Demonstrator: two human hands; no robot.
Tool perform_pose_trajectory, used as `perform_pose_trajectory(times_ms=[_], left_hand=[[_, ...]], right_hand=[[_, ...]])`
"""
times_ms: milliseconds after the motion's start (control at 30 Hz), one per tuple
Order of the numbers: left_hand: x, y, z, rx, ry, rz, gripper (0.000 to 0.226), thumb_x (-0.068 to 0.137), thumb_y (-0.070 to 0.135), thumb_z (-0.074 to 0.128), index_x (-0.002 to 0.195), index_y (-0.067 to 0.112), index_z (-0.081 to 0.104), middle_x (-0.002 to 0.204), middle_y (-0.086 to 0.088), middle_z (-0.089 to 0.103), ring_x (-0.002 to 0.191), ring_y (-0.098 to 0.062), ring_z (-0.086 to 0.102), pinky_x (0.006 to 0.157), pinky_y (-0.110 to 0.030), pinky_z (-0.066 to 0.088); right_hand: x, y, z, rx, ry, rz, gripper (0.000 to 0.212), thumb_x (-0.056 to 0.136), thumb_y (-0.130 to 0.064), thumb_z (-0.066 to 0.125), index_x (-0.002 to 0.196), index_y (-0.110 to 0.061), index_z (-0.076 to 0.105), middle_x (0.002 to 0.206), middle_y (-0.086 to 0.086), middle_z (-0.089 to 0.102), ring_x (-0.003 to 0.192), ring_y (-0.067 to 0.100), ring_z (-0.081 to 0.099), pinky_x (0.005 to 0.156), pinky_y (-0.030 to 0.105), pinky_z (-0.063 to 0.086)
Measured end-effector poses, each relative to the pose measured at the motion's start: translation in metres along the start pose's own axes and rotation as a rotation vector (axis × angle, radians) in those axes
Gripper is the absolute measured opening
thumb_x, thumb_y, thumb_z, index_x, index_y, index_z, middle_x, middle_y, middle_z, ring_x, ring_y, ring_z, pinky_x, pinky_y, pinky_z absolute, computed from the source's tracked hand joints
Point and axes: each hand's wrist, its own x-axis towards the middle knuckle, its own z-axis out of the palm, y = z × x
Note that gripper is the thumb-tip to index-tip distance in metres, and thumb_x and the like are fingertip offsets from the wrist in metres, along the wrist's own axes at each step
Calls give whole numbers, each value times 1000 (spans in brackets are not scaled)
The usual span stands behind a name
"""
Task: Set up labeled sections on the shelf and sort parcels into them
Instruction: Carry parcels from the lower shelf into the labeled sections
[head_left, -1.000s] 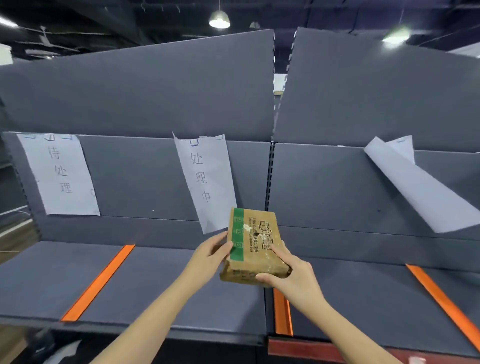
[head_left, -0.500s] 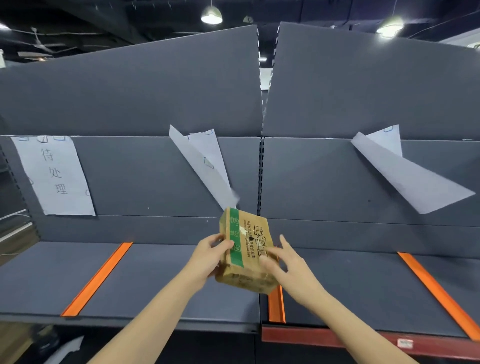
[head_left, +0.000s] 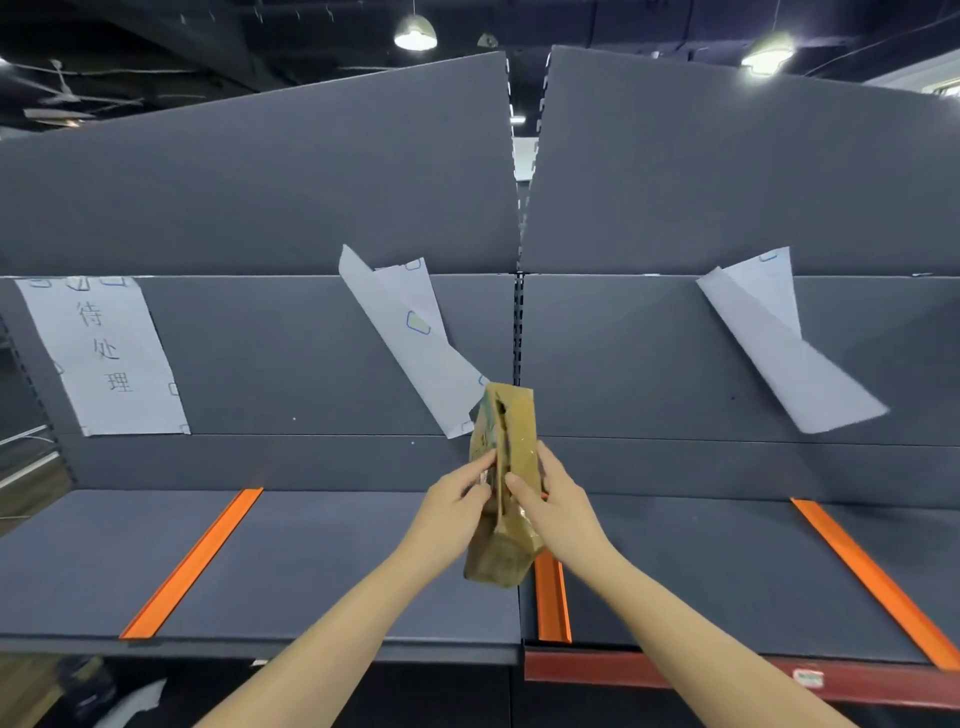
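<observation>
A small brown cardboard parcel (head_left: 506, 467) stands on edge in the air above the grey shelf (head_left: 322, 561), its narrow side toward me. My left hand (head_left: 452, 512) grips its left face and my right hand (head_left: 553, 506) grips its right face. Three white paper labels hang on the back panel: the left label (head_left: 104, 358) lies flat with handwritten characters, the middle label (head_left: 410, 343) has peeled and folded over just behind the parcel, and the right label (head_left: 779, 338) is also folded down.
Orange divider strips (head_left: 195, 561) (head_left: 551, 597) (head_left: 872, 577) split the shelf deck into sections. A vertical slotted post (head_left: 517, 327) joins the two shelf bays. A red front rail (head_left: 727, 675) edges the right bay. Dark clutter lies on the floor at lower left.
The parcel has been turned from lying nearly flat to standing on edge between both hands. The middle label has peeled off and folded over. The view has shifted slightly left.
</observation>
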Motion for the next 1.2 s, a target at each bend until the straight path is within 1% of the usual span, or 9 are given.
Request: perform_pose_trajectory(times_ms=[100, 267, 433, 533, 667, 733, 900, 1067, 1200], left_hand=[[1, -1, -2, 84, -41, 51, 52, 94, -3, 41, 136, 25, 48, 135, 8, 51, 116, -5, 52, 95, -11, 42], [4, -7, -5, 148, -25, 160, 48, 87, 13, 65, 128, 34, 51, 132, 17, 49, 129, -2, 40, 98, -6, 34], [-1, -9, -7, 271, 138, 172, 72, 82, 31, 71, 142, 32, 33, 134, 16, 35, 127, -7, 20, 107, -29, 21], [-1, -14, -15, 160, 156, 188, 70, 80, 36, 67, 140, 39, 30, 128, 21, 45, 125, -3, 38, 108, -30, 32], [-4, -15, -23, 11, 46, 88, 73, 90, 22, 62, 141, 45, 15, 122, 27, 51, 103, 16, 51, 78, -6, 44], [-5, -15, -24, 2, 37, 107, 74, 91, 24, 61, 141, 48, 12, 127, 25, 50, 109, 9, 50, 81, -10, 44], [-5, -17, -22, -110, 65, 89, 53, 93, 20, 57, 138, 39, 36, 124, 19, 58, 115, -4, 55, 95, -25, 47], [-3, -15, -27, -62, 75, 107, 47, 94, 12, 54, 133, 34, 39, 124, 18, 57, 113, 3, 54, 92, -12, 45], [2, -15, -37, 97, 24, 118, 40, 93, 13, 56, 128, 29, 43, 116, 21, 57, 107, 12, 51, 92, -11, 41]], right_hand=[[-1, -2, -2, 47, 14, -5, 45, 89, -32, 60, 129, -41, 41, 114, -28, 57, 106, -3, 56, 88, 18, 46], [1, 4, -3, 55, 62, 11, 48, 86, -24, 63, 124, -42, 42, 117, -21, 58, 108, 2, 56, 92, 26, 47], [-2, 9, -7, 144, 91, 2, 55, 91, -8, 51, 107, -60, 42, 102, -33, 61, 100, -12, 57, 86, 17, 47], [-3, 9, -11, 213, 60, -8, 55, 94, -6, 48, 121, -54, 40, 116, -26, 60, 107, -3, 58, 90, 20, 47], [-7, 13, -12, 236, 6, -20, 57, 97, -6, 44, 128, -51, 31, 128, -19, 55, 115, 3, 57, 97, 27, 48], [-9, 14, -12, 242, -8, -33, 55, 97, -8, 43, 125, -53, 29, 130, -17, 53, 116, 5, 56, 97, 30, 49], [-9, 16, -10, 288, -11, -47, 57, 98, -7, 40, 141, -40, 23, 142, -11, 42, 125, 5, 48, 102, 29, 45], [-3, 16, -15, 231, -16, -33, 82, 95, -11, 51, 147, -38, -6, 146, -10, 33, 127, 7, 45, 104, 32, 44], [15, 8, -37, 121, 78, -62, 92, 89, -24, 62, 148, -37, -7, 137, -9, 31, 128, 14, 39, 109, 41, 36]])
